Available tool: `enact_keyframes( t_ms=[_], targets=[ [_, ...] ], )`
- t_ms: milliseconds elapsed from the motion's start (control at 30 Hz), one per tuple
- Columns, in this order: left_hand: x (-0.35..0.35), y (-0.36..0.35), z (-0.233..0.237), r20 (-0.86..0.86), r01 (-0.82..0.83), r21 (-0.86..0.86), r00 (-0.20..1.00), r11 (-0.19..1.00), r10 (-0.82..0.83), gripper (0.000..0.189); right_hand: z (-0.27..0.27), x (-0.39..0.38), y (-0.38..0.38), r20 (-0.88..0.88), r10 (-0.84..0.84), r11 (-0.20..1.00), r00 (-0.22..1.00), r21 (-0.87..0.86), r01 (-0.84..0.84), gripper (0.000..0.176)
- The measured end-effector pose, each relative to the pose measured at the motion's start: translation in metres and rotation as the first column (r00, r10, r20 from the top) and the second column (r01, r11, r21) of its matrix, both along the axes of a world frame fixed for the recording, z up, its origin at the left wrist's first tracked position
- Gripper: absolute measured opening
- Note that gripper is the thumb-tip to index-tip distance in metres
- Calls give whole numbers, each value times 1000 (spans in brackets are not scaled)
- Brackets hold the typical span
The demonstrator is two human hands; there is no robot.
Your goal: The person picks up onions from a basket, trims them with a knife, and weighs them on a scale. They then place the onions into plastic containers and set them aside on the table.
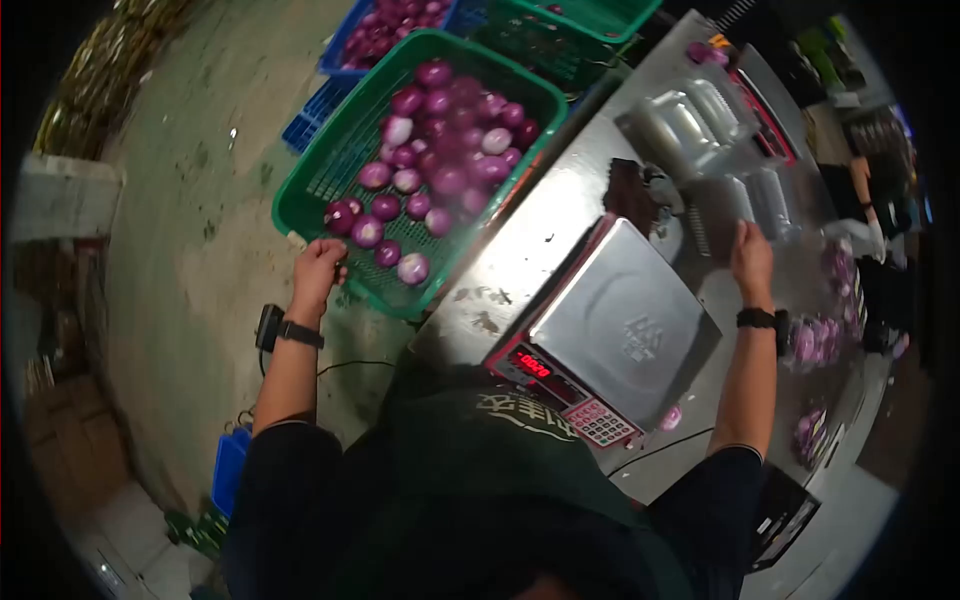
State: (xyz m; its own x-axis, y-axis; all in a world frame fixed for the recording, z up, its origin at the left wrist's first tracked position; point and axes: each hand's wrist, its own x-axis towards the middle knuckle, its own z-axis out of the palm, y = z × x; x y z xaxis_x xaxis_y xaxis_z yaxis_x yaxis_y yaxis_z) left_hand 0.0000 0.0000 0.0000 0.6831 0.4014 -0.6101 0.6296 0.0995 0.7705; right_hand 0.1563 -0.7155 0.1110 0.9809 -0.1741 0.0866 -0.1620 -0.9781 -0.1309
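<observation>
My left hand is closed at the near left corner of a green plastic basket, its fingers curled over the rim. Peeled red onions lie loose inside that basket. On the right, my right hand pinches the near edge of a clear plastic container on the metal table. Between my arms stands a digital scale with a bare steel plate and a lit red display. Another clear plastic container rests farther up the table.
Blue crates, one with more red onions, and another green basket stand beyond. A dark cloth lies behind the scale. Packed onions line the table's right side, where another person's arm shows. A cable crosses the tabletop.
</observation>
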Motion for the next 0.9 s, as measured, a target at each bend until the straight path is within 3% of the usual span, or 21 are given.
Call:
enact_keyframes(
  t_ms=[67,100,167,200,233,267,300,367,500,567,600,667,700,733,767,833,900],
  targets=[
    [-7,-27,-11,18,50,-8,999,999,-50,16,21,-9,-40,26,27,998,999,-49,-26,45],
    [21,54,-8,-4,47,74,999,996,-47,16,-35,11,26,29,0,996,1000,92,-3,41],
    [38,33,-38,-30,262,287,964,921,-265,16,-12,12,18,11,-16,996,1000,93,15,38],
    [45,26,-57,-37,263,261,964,929,-262,16,0,10,21,11,-146,966,989,219,140,34],
    [52,25,-78,-69,429,321,900,845,-431,22,3,10,28,-5,-276,898,961,354,260,32],
    [59,25,-97,-107,578,373,804,725,-585,28,-5,14,16,56,-295,872,954,425,244,38],
    [63,24,-127,-112,586,357,800,727,-590,28,-2,11,18,46,-298,875,953,411,254,38],
    [74,18,-182,-323,844,320,523,430,-788,44,7,9,24,130,-291,950,948,157,270,48],
    [85,-15,-207,-350,859,277,508,431,-787,37,17,9,43,152,-264,964,953,54,258,58],
    [85,-31,-223,-532,900,383,400,208,-746,41,27,14,50,101,-269,960,958,-47,275,58],
    [93,-41,-203,-586,946,275,307,173,-750,48,26,13,46,95,-274,958,957,-59,281,58],
    [81,-52,-236,-627,946,244,320,212,-710,56,23,8,36,125,-339,915,933,273,296,48],
    [80,-57,-252,-671,940,226,341,257,-659,65,28,4,40,122,-341,917,932,261,302,48],
    [85,-60,-261,-724,990,104,138,90,-676,77,35,-3,50,217,-353,924,910,231,303,38],
    [86,-64,-268,-718,992,94,127,86,-685,77,40,-13,61,310,-359,930,880,200,309,32],
    [78,-73,-281,-797,997,76,68,12,-600,86,40,-40,78,410,-328,918,851,352,184,28],
    [54,-70,-347,-784,995,98,98,33,-613,92,50,-78,133,308,-137,988,942,-21,150,21]
  ],
)
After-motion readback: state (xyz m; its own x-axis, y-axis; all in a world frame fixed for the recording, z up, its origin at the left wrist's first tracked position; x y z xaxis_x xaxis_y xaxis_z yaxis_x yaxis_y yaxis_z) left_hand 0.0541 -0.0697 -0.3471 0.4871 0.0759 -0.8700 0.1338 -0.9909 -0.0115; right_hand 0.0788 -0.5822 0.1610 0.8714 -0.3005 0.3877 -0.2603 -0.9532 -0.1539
